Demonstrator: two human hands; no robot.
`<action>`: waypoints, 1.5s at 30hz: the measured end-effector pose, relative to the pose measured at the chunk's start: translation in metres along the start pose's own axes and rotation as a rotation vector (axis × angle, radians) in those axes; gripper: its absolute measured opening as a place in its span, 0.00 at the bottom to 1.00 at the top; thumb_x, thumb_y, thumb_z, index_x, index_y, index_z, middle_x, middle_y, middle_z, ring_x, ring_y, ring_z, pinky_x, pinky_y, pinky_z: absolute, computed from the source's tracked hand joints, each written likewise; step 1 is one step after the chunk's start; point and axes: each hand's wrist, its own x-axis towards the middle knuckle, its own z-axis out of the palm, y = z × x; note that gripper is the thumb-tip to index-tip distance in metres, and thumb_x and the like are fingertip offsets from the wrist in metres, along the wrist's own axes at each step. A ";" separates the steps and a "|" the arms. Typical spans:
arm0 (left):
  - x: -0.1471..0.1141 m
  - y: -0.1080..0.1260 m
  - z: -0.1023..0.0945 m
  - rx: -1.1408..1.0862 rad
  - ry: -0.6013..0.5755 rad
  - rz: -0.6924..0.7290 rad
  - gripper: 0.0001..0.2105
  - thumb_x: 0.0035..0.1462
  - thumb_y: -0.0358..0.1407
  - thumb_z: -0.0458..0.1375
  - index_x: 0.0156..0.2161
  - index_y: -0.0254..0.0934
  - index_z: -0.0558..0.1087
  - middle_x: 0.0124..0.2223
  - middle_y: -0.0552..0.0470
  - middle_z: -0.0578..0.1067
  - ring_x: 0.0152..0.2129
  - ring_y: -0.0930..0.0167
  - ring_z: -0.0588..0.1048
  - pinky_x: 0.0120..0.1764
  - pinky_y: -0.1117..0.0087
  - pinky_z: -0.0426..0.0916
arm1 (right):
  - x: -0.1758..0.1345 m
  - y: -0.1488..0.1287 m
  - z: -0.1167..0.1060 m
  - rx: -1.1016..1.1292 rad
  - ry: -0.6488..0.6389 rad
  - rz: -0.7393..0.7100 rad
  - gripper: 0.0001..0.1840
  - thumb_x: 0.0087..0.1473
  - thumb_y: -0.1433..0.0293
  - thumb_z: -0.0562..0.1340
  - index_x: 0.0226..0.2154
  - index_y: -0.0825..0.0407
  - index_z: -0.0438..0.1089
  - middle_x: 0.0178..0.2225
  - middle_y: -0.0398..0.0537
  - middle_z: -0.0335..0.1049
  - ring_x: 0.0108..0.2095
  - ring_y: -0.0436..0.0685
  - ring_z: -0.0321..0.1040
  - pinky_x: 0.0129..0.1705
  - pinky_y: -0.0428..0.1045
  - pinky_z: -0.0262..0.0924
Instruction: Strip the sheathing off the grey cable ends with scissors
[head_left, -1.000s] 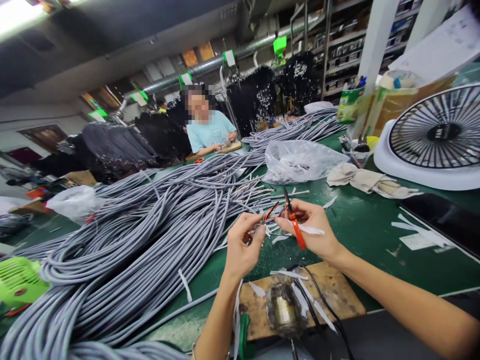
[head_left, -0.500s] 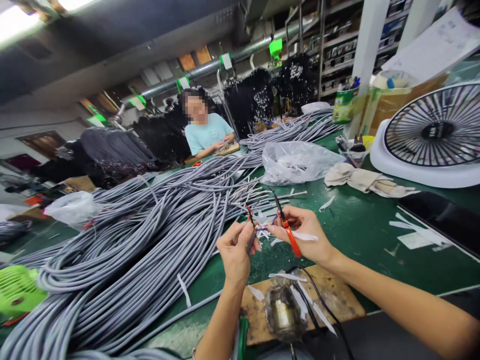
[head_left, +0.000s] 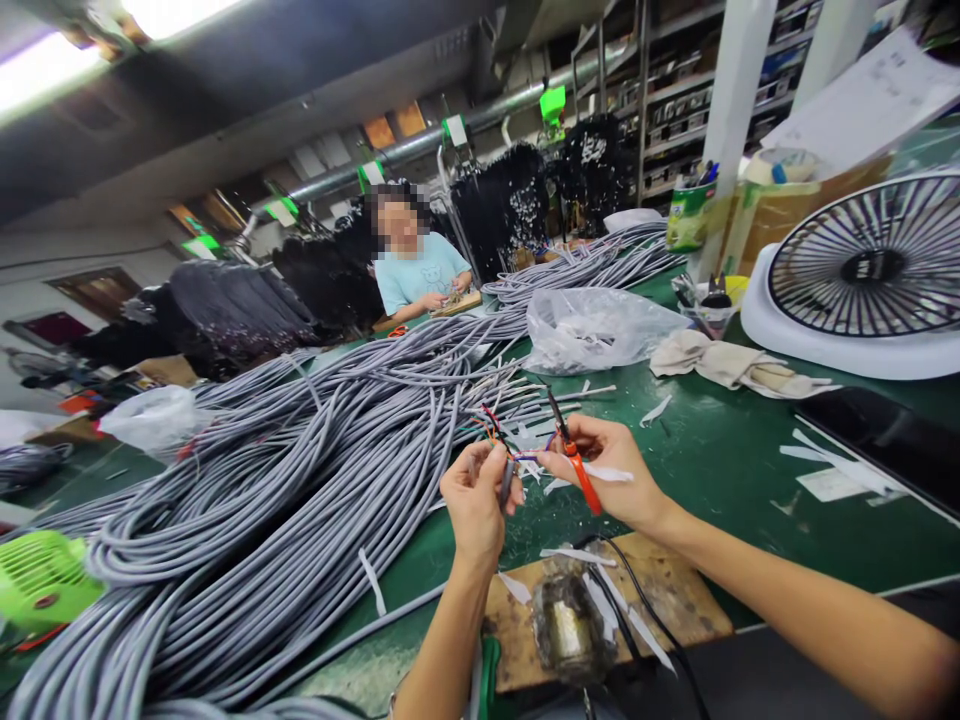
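My left hand (head_left: pixel 476 505) is closed on the stripped end of a grey cable (head_left: pixel 507 482). Thin coloured wires (head_left: pixel 491 428), red, black, green and orange among them, fan out above its thumb. Between the two hands runs a blue-purple wire (head_left: pixel 527 457), pinched by the fingertips of my right hand (head_left: pixel 619 465). That same hand also keeps a pair of orange-handled scissors (head_left: pixel 584 482) in its palm, dark tip pointing up and away. A white strip (head_left: pixel 609 473) lies against the right fingers.
A large bundle of grey cables (head_left: pixel 300 500) covers the left of the green table. Below my hands sits a wooden board (head_left: pixel 667 590) with a metal pot (head_left: pixel 562 625). A white fan (head_left: pixel 870 270), plastic bag (head_left: pixel 600 325) and cloth (head_left: pixel 727 360) stand right. A co-worker (head_left: pixel 424 270) sits opposite.
The coloured wires above my left hand are spread wider, with green and orange ones now showing. My left hand has shifted slightly right; the right hand holds nearly the same place.
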 end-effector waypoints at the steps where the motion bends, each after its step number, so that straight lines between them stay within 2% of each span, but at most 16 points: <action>1: 0.000 0.000 0.000 0.007 0.001 -0.009 0.11 0.41 0.39 0.62 0.25 0.33 0.67 0.13 0.62 0.63 0.06 0.80 0.62 0.08 0.82 0.51 | 0.000 0.000 0.000 -0.006 0.002 0.000 0.15 0.37 0.65 0.67 0.18 0.54 0.59 0.17 0.37 0.57 0.19 0.45 0.52 0.21 0.43 0.49; 5: 0.002 0.000 -0.001 0.032 -0.001 -0.029 0.11 0.42 0.38 0.62 0.23 0.33 0.66 0.14 0.59 0.66 0.06 0.78 0.64 0.08 0.81 0.54 | 0.000 -0.002 0.000 -0.028 0.012 -0.003 0.16 0.36 0.65 0.67 0.17 0.54 0.59 0.17 0.37 0.57 0.19 0.45 0.52 0.21 0.43 0.49; 9: 0.002 0.001 -0.002 0.015 -0.031 -0.004 0.09 0.43 0.37 0.61 0.24 0.33 0.67 0.12 0.62 0.61 0.05 0.80 0.61 0.09 0.81 0.53 | 0.000 -0.004 0.000 -0.035 0.005 0.010 0.16 0.35 0.66 0.67 0.17 0.54 0.59 0.17 0.37 0.57 0.19 0.45 0.52 0.22 0.43 0.49; 12: 0.001 0.002 -0.002 0.005 -0.075 -0.006 0.09 0.44 0.37 0.61 0.24 0.33 0.67 0.13 0.63 0.59 0.06 0.82 0.58 0.10 0.82 0.50 | 0.000 -0.001 -0.001 -0.001 -0.010 0.029 0.16 0.35 0.65 0.67 0.18 0.54 0.60 0.17 0.37 0.57 0.19 0.45 0.52 0.22 0.43 0.49; 15: 0.000 0.001 -0.004 0.020 -0.157 0.001 0.09 0.43 0.37 0.61 0.24 0.33 0.68 0.16 0.61 0.61 0.09 0.84 0.58 0.12 0.82 0.51 | 0.001 0.002 -0.002 0.019 -0.016 0.029 0.15 0.37 0.63 0.66 0.19 0.54 0.60 0.18 0.38 0.58 0.19 0.45 0.54 0.21 0.43 0.51; 17: 0.000 0.000 -0.006 0.047 -0.197 0.041 0.09 0.41 0.36 0.62 0.26 0.33 0.69 0.19 0.60 0.63 0.11 0.84 0.58 0.14 0.82 0.53 | 0.001 0.001 -0.005 -0.037 0.069 -0.027 0.13 0.40 0.65 0.66 0.21 0.54 0.62 0.20 0.39 0.61 0.21 0.46 0.56 0.23 0.43 0.53; 20: -0.001 0.000 -0.007 0.164 -0.186 0.136 0.08 0.41 0.34 0.63 0.29 0.34 0.70 0.23 0.57 0.67 0.14 0.82 0.61 0.17 0.80 0.56 | -0.001 -0.006 -0.010 -0.155 0.333 -0.190 0.08 0.42 0.69 0.64 0.23 0.53 0.63 0.24 0.41 0.65 0.23 0.48 0.58 0.27 0.44 0.55; 22: -0.003 0.000 -0.007 0.256 -0.191 0.192 0.07 0.42 0.33 0.63 0.29 0.34 0.71 0.26 0.55 0.69 0.17 0.80 0.64 0.20 0.79 0.59 | -0.004 -0.011 -0.012 -0.211 0.384 -0.267 0.07 0.42 0.72 0.64 0.23 0.52 0.63 0.24 0.42 0.66 0.24 0.49 0.59 0.28 0.44 0.56; 27: -0.008 0.000 -0.006 0.391 -0.284 0.234 0.04 0.43 0.31 0.62 0.28 0.34 0.73 0.26 0.52 0.72 0.23 0.74 0.69 0.26 0.76 0.62 | -0.010 -0.010 -0.009 -0.367 0.067 -0.281 0.05 0.40 0.77 0.61 0.22 0.53 0.65 0.21 0.40 0.63 0.22 0.47 0.57 0.24 0.43 0.53; 30: -0.008 -0.001 -0.005 0.413 -0.272 0.165 0.06 0.43 0.31 0.63 0.30 0.34 0.73 0.27 0.52 0.73 0.24 0.74 0.69 0.27 0.77 0.63 | -0.010 -0.006 -0.007 -0.407 0.062 -0.283 0.05 0.38 0.78 0.60 0.21 0.53 0.64 0.19 0.38 0.61 0.21 0.46 0.54 0.23 0.42 0.51; 33: -0.007 -0.002 -0.002 0.349 -0.222 0.091 0.09 0.43 0.33 0.63 0.32 0.34 0.73 0.26 0.54 0.71 0.21 0.77 0.67 0.25 0.79 0.62 | -0.009 -0.004 -0.006 -0.375 0.068 -0.229 0.04 0.39 0.77 0.60 0.23 0.53 0.65 0.21 0.40 0.63 0.23 0.47 0.56 0.25 0.43 0.53; 36: -0.007 -0.003 0.001 0.303 -0.168 0.068 0.12 0.42 0.35 0.63 0.36 0.34 0.74 0.24 0.56 0.70 0.18 0.79 0.64 0.22 0.79 0.59 | -0.006 -0.003 -0.003 -0.167 0.056 -0.098 0.05 0.39 0.74 0.63 0.22 0.54 0.65 0.22 0.41 0.63 0.23 0.48 0.58 0.26 0.43 0.54; 39: -0.008 -0.006 0.003 0.286 -0.144 0.060 0.13 0.44 0.37 0.62 0.36 0.33 0.75 0.23 0.55 0.70 0.15 0.80 0.62 0.20 0.78 0.56 | -0.001 0.000 0.001 0.088 0.044 0.036 0.11 0.36 0.69 0.66 0.20 0.54 0.62 0.20 0.39 0.61 0.22 0.47 0.58 0.25 0.43 0.55; 42: -0.007 -0.010 0.001 0.212 -0.170 0.060 0.10 0.45 0.38 0.62 0.31 0.32 0.76 0.18 0.57 0.65 0.13 0.81 0.58 0.17 0.78 0.53 | 0.001 0.003 0.004 0.200 0.040 0.125 0.14 0.36 0.66 0.67 0.20 0.54 0.62 0.19 0.38 0.59 0.21 0.45 0.56 0.24 0.42 0.54; 45: -0.004 -0.009 -0.003 0.081 -0.221 0.007 0.10 0.44 0.38 0.62 0.30 0.32 0.73 0.16 0.60 0.62 0.11 0.83 0.56 0.15 0.80 0.49 | -0.002 0.005 0.006 0.136 0.016 0.107 0.12 0.39 0.65 0.66 0.22 0.54 0.64 0.21 0.39 0.61 0.22 0.46 0.58 0.26 0.43 0.55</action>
